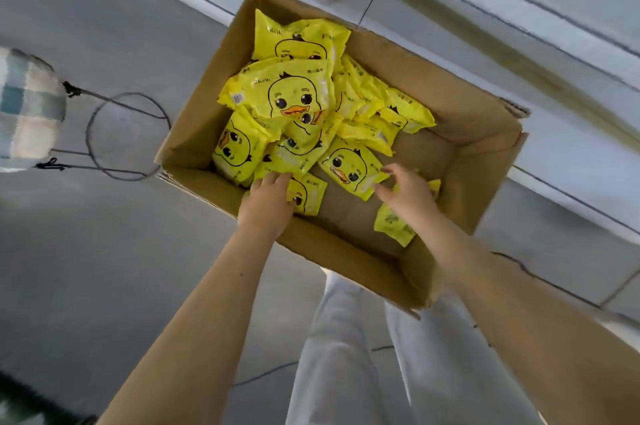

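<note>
Reaching over box (349, 253) rim: left hand (268, 205) flat on packet (309, 194), right hand (405, 194) spread

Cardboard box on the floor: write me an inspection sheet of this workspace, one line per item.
Surface: grey floor; the open cardboard box stands on it.
Job's things: yellow duck-print packets heaped in the box's far left part; a near packet lies at the heap's edge.
Clutter: checked fabric item clipped to a wire ring, left of the box.
Hands: left hand touches a small packet, grip unclear; right hand open, fingers spread beside the near packet.
Cables: thin dark cable on the floor.
Surroundings: pale blurred unit behind the box; light trousers below.
</note>
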`<state>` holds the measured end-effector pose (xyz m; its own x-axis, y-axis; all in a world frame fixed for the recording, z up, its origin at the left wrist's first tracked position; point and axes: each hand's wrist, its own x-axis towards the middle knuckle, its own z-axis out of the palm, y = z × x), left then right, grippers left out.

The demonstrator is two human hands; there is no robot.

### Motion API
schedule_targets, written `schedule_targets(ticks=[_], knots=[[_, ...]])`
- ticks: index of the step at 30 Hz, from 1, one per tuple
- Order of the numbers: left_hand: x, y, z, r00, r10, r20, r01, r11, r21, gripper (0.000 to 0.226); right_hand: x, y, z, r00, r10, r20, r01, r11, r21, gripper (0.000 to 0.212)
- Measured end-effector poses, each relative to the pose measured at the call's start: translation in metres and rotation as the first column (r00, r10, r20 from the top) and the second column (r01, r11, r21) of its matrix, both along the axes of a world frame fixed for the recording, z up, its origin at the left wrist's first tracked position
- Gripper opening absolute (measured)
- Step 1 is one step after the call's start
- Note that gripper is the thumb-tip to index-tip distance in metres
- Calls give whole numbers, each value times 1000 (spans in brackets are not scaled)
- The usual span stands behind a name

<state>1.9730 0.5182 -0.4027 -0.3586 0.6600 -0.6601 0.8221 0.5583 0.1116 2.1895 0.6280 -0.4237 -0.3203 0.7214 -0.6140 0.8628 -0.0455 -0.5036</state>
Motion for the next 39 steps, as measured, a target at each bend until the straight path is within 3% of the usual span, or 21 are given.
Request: schedule_targets(ticks=[7, 13, 21, 29, 34, 39], knots=[[-12, 15, -37, 995, -91, -34, 87, 991, -100, 61, -17, 11, -40, 998, 34, 51, -32, 998, -48, 54], [-18, 19, -51, 999, -37, 21, 41, 982, -186, 64, -25, 15, -53, 998, 0, 70, 9, 991, -132, 67], [-21, 22, -56, 998, 40, -43, -43, 996, -80, 60, -29, 24, -64, 998, -25, 55, 32, 989, -143, 69], [-16, 29, -52, 990, -84, -117, 73, 993, -96, 56, -30, 12, -70, 986, -118, 118, 145, 954, -262, 74], [-13, 30, -51, 982, -119, -146, 102, 988, -115, 55, -30, 2, -69, 987, -159, 36, 162, 927, -337, 32], [-3, 25, -47, 964, -194, -181, 167, 974, -155, 37, -23, -3, -64, 953, -301, 28, 290, 885, -363, 23]])
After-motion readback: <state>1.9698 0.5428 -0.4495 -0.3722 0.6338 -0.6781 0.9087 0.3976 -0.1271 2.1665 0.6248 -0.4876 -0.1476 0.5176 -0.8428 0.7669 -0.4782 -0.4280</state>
